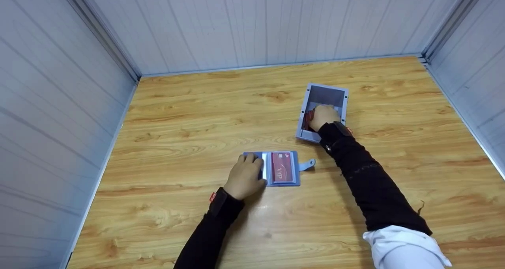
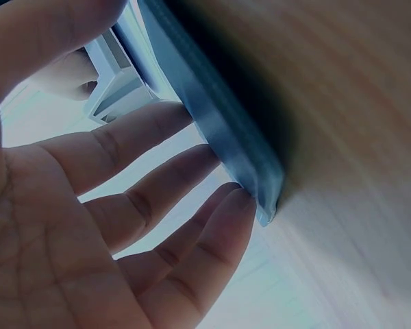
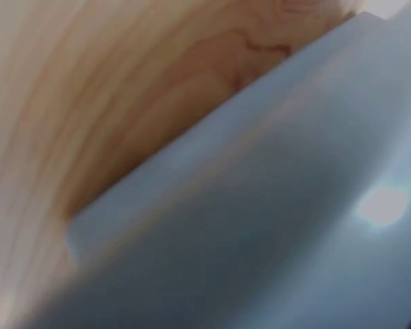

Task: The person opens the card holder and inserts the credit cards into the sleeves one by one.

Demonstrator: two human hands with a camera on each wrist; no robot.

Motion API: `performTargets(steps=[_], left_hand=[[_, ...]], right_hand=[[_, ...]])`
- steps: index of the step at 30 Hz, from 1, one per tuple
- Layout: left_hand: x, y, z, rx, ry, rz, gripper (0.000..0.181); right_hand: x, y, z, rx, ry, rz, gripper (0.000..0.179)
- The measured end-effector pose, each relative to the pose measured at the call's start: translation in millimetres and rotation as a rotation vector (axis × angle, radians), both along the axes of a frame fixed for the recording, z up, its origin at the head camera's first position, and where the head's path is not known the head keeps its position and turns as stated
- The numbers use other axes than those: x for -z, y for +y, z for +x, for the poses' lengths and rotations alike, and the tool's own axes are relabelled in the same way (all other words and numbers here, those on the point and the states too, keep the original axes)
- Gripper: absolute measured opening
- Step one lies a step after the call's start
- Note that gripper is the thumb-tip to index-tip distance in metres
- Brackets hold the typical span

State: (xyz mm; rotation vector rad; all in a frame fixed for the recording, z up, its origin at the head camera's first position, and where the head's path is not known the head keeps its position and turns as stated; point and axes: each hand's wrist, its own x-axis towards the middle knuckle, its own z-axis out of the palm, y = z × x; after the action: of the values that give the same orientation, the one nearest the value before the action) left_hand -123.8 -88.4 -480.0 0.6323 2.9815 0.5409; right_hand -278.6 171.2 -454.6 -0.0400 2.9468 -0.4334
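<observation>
A blue card holder [image 1: 296,178] lies unfolded on the table, with a red VIP card [image 1: 281,167] in its right-hand sleeve. My left hand [image 1: 245,178] holds the left cover, fingers over its far side and thumb by the near edge. Up close in the left wrist view, the fingertips [image 2: 181,116] touch the holder's edge. My right hand [image 1: 325,116] reaches down into a grey box [image 1: 326,94], beside red cards [image 1: 308,120] at the box's left wall. Its fingertips are hidden, and whether they grip a card I cannot tell.
A light blue strap with a snap [image 1: 307,165] sticks out from the holder's right side. The grey box stands farther back and to the right on the wooden table [image 1: 189,123]. White panel walls [image 1: 252,28] enclose the back and both sides.
</observation>
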Motion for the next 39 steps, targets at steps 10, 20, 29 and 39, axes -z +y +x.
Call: performTargets(steps=[10, 20, 29, 39], left_hand=[[0.4, 0.0, -1.4, 0.0, -0.021, 0.003, 0.039], [-1.2, -0.3, -1.1, -0.003, 0.002, 0.0, 0.039], [-0.4, -0.2, -1.2, -0.009, -0.001, -0.005, 0.042], [1.8, 0.3, -2.4, -0.01, -0.011, -0.018, 0.043]], right_hand=[[-3.9, -0.6, 1.1, -0.043, -0.048, 0.062, 0.056], [-6.0, -2.2, 0.6, 0.022, -0.008, 0.074, 0.067], [-6.9, -2.2, 0.0, 0.011, -0.002, 0.09, 0.035], [-16.3, 5.2, -1.2, 0.046, 0.001, -0.036, 0.024]])
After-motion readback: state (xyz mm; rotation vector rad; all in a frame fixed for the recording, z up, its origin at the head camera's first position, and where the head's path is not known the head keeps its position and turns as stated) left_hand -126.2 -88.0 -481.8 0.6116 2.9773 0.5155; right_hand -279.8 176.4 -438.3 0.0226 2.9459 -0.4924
